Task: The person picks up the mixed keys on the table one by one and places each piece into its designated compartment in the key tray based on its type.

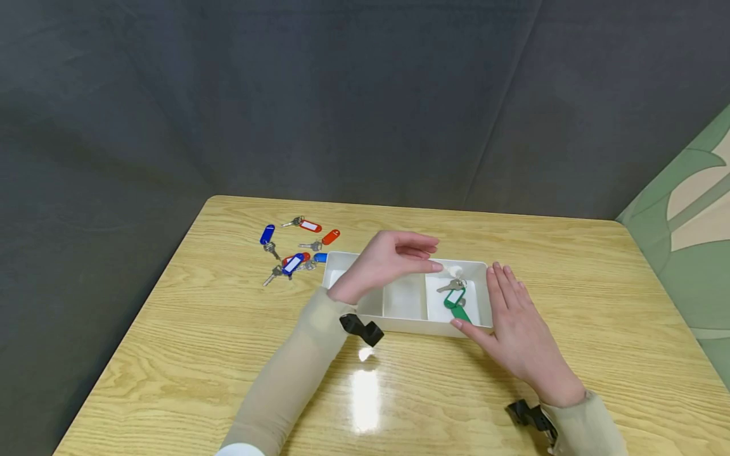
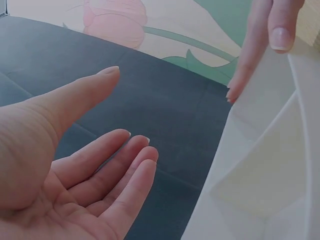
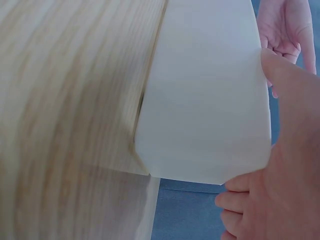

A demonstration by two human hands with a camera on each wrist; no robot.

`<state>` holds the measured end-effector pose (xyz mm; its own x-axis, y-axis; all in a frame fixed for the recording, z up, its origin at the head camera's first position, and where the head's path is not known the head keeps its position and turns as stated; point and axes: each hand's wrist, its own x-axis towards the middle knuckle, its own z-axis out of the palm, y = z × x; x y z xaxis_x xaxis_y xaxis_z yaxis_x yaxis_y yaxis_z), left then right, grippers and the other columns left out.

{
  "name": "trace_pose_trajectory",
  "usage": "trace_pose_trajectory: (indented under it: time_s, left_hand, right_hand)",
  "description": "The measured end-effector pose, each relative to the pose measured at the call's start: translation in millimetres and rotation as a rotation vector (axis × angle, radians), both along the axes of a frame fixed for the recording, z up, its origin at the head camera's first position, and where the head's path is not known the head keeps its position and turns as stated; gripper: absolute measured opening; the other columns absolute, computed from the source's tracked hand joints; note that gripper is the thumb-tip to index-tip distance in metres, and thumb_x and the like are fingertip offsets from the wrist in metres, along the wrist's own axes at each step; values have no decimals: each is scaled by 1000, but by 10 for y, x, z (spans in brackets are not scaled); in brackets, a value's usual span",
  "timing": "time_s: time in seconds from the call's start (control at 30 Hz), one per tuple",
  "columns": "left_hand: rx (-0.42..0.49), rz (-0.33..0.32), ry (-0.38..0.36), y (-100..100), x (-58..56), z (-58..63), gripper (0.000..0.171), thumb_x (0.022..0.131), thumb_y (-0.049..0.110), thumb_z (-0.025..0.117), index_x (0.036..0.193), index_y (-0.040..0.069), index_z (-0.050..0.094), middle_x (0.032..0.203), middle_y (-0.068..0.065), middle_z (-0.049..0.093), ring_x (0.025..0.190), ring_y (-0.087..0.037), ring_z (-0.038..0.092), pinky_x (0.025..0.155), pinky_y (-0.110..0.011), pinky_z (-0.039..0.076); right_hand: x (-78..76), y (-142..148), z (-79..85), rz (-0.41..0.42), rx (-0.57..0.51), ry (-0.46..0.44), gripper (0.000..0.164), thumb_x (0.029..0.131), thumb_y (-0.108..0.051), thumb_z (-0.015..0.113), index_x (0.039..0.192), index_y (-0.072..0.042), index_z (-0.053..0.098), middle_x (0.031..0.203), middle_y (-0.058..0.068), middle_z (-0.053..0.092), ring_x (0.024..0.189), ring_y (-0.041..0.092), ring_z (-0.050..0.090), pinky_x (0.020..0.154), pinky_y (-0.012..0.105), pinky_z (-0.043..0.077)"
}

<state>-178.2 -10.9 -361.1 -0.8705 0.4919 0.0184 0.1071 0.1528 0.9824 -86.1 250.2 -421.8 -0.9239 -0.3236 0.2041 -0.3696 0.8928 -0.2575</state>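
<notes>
A long white divided box lies on the table. Green key tags with keys are in its right compartment; the middle one is bare. My left hand hovers over the box, fingers loosely bent and thumb apart, with nothing in it. In the left wrist view, a wide gap shows between the thumb and fingers of that hand. My right hand rests against the box's right end, its fingers straight along the end wall and its thumb at the front rim, as the right wrist view also shows.
Left of the box lie several keys with red tags and blue tags, some overlapping. Another blue tag is right at the box's left end. A dark curtain hangs behind the wooden table.
</notes>
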Motion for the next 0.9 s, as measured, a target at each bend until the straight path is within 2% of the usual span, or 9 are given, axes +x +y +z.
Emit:
trace_pose_trajectory:
  time_s: [0.43, 0.63, 0.9]
  left_hand:
    - [68, 67, 39, -297, 42, 45, 48, 86, 17, 85, 130, 9, 70, 121, 0, 71, 107, -14, 67, 93, -27, 53]
    - [113, 107, 19, -507, 97, 65, 49, 87, 14, 84, 132, 7, 68, 127, -4, 69, 112, -16, 66, 96, -29, 52]
    - [170, 176, 40, -735, 132, 93, 46, 86, 10, 84, 130, 9, 70, 122, -4, 70, 113, -20, 65, 98, -32, 51]
  right_hand:
    - [10, -1, 1, -11, 8, -12, 107, 94, -61, 63, 157, 10, 15, 162, 32, 17, 151, 43, 11, 122, 49, 5]
    - [10, 6, 5, -4, 5, 4, 107, 94, -60, 64, 157, 11, 16, 161, 33, 18, 151, 44, 12, 122, 49, 6]
    - [13, 14, 6, 1, 2, 10, 106, 94, -60, 64, 157, 11, 16, 161, 33, 18, 150, 45, 13, 122, 49, 6]
